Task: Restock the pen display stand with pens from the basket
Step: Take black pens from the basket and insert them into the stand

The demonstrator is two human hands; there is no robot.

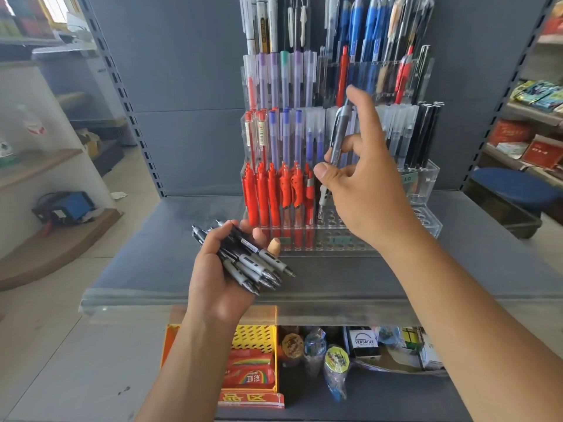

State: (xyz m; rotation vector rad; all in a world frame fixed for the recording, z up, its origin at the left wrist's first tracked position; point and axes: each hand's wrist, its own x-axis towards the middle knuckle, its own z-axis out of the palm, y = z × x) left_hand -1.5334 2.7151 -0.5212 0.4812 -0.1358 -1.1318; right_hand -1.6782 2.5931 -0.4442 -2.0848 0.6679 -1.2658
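While a bundle of black pens (254, 261) is gripped in the left hand (213, 269) above the grey shelf (146, 257), a single grey pen (338, 138) is pinched nearly upright by the right hand (362, 187), its tip just beside the red pens (263, 197) in the clear display stand (428, 178).

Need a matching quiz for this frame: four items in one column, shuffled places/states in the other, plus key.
Column 1
1. right hand
2. left hand
3. red pens
4. yellow basket

Column 2
A. below the grey shelf
B. grips a bundle of pens
C. standing in the bottom tier, left side, of the display stand
D. pinches a single grey pen in front of the stand

Pairs: 1-D, 2-B, 3-C, 4-A
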